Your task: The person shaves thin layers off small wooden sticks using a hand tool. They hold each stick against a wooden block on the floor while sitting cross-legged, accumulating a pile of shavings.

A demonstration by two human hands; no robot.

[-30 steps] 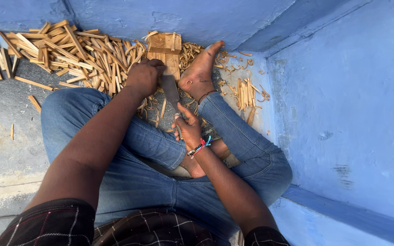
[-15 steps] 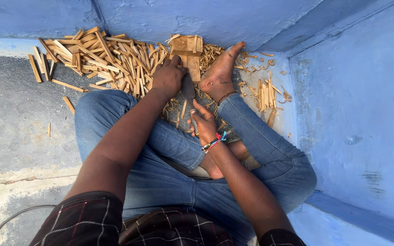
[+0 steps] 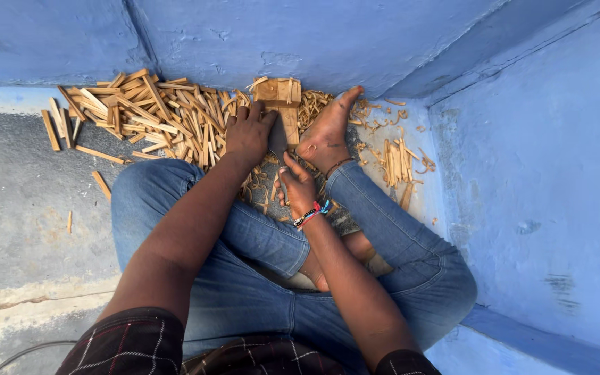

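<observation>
The left hand [image 3: 248, 132] is curling its fingers over a wooden block [image 3: 279, 97] at twelve o'clock; the right hand [image 3: 298, 186] is gripping a dark blade [image 3: 276, 142] (handle hidden), with split sticks [image 3: 140, 114] lying at ten o'clock.

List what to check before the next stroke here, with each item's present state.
1. Left hand steadies the wooden block: ok, fingers rest against it.
2. Right hand grips the blade: ok, closed on the handle.
3. Left fingers clear of the blade's edge: cannot tell, hand covers it.
4. Bare foot clear of the blade: not ok, right beside it.
5. Cut sticks out of the way: ok, piled to the left.
</observation>
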